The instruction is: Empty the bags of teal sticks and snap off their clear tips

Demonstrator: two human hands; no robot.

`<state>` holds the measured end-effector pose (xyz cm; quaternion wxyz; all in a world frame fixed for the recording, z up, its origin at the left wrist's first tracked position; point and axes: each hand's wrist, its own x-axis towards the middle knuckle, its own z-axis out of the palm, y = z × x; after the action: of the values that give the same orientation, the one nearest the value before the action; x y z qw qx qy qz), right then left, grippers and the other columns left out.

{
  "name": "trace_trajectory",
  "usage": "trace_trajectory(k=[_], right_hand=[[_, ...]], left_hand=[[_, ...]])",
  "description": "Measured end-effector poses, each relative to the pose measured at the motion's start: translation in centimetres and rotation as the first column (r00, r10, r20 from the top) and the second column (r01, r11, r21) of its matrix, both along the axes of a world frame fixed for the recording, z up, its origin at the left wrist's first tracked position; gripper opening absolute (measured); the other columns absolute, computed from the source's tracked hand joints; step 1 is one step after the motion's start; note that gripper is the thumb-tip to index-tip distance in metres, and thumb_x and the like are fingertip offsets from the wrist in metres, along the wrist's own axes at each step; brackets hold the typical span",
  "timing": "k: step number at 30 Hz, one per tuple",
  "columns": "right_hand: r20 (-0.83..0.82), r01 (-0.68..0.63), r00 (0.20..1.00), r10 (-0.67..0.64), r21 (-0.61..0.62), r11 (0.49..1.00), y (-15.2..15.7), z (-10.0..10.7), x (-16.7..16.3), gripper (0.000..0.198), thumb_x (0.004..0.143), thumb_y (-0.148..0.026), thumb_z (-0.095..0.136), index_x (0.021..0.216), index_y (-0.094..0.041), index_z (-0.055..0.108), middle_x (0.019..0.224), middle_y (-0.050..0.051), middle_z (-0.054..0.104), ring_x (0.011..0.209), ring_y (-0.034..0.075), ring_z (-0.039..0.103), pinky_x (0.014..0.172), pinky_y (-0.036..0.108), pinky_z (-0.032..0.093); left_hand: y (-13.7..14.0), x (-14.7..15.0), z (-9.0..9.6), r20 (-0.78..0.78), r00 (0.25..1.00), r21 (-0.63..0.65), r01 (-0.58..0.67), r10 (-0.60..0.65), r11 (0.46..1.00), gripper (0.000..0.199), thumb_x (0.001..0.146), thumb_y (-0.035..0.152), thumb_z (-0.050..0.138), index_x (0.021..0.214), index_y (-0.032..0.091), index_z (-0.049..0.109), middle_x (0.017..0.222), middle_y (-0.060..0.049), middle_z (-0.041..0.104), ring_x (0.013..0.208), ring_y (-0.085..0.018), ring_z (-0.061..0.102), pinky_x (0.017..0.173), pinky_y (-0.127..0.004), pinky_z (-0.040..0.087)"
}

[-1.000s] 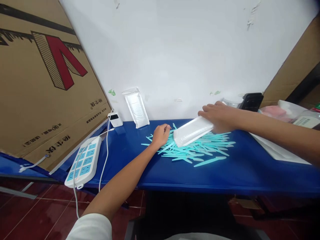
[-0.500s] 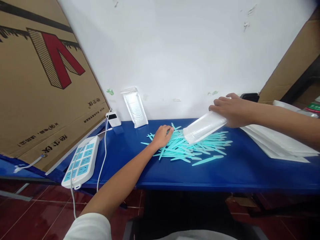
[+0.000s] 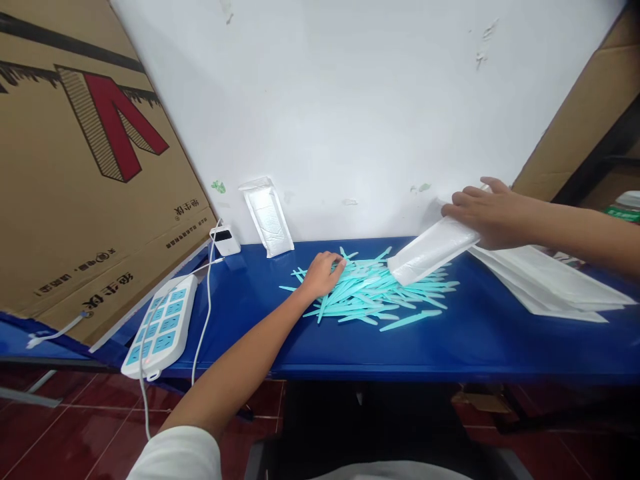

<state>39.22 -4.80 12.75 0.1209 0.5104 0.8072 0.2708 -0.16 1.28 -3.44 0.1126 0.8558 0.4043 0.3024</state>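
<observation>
My right hand (image 3: 477,212) grips a white padded envelope (image 3: 430,250) by its upper end, with fingers wrapped over it. The envelope is tilted, its lower left end down at a heap of teal eyebrow razors (image 3: 370,287). These are thin plastic sticks with flat, paler tips, lying in all directions. At the heap's left edge rests my left hand (image 3: 323,273), thumb apart from the fingers and touching the razors; I see nothing held in it. One razor (image 3: 410,320) lies apart in front of the heap.
Another padded envelope (image 3: 267,217) leans on the wall. Flat white envelopes (image 3: 555,280) are stacked at the right of the blue table (image 3: 320,350). A power strip (image 3: 163,327), a white device (image 3: 226,241) with cables and a large cardboard box (image 3: 100,220) stand left.
My right hand has moved right with the envelope, drawing its lower end rightward over the heap. My left hand stays at the heap's left edge.
</observation>
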Motion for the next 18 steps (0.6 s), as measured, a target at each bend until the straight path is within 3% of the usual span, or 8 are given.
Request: trace_trajectory(k=[9,18], right_hand=[[-0.173,0.01,0.985,0.006,0.089,0.996,-0.4,0.0,2.7,0.037,0.069,-0.002,0.052,0.099,-0.019,0.065,0.1,0.012,0.061,0.103,0.028,0.05,0.12,0.062,0.013],[-0.053,0.222,0.974,-0.218,0.09,0.971,-1.0,-0.5,6.6,0.03,0.07,-0.009,0.054,0.097,-0.02,0.063,0.103,0.016,0.066,0.103,0.029,0.054,0.108,0.061,0.024]], left_hand=[[-0.1,0.1,0.0,-0.011,1.0,-0.002,-0.003,0.003,1.0,0.036,0.109,0.043,0.045,0.116,0.02,0.072,0.111,-0.01,0.072,0.11,-0.028,0.064,0.102,-0.043,0.05],[-0.1,0.2,0.0,-0.021,1.0,0.004,-0.008,0.008,1.0,0.036,0.109,0.043,0.046,0.117,0.019,0.072,0.112,-0.011,0.071,0.111,-0.028,0.063,0.103,-0.045,0.05]])
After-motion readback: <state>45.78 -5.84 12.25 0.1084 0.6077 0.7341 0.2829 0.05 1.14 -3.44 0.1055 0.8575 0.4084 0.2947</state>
